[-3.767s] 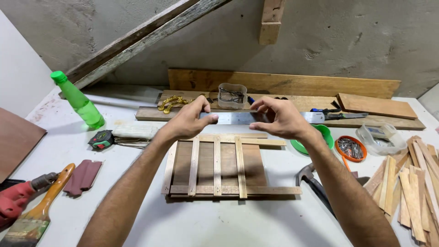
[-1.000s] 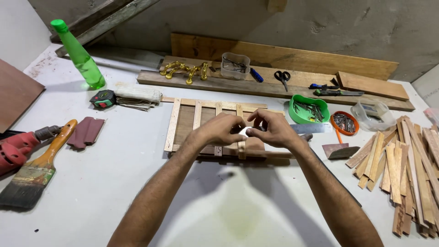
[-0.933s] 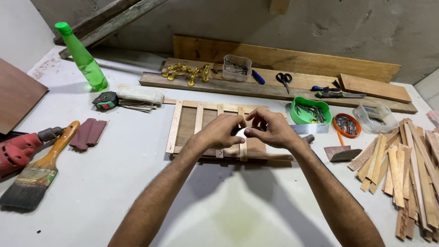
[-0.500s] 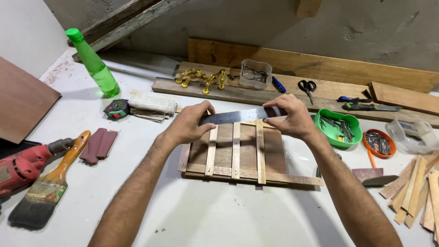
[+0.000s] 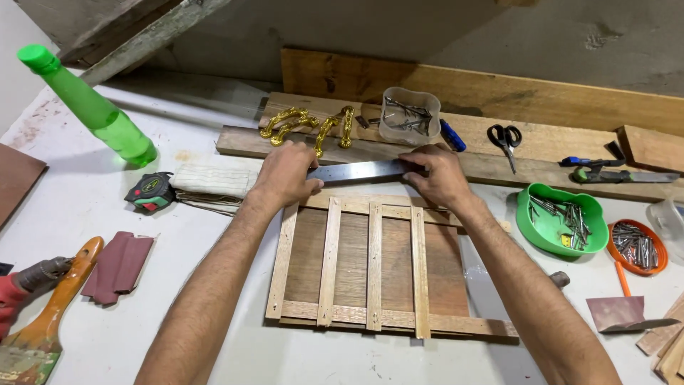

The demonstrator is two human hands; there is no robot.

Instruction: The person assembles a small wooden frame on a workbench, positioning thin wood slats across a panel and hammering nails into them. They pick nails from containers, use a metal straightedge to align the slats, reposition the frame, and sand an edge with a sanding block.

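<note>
Pressing a steel ruler to the slatted panel's far edge

Both hands pin a flat steel ruler along the far rail of the wooden slatted panel, which lies flat on the white bench. Left hand lies fingers-down over the ruler's left end; right hand clamps its right end with fingertips. Beyond the panel: brass handles, clear tub of nails, scissors. Right of the panel: green bowl of nails. Left of it: tape measure, green bottle.
</note>
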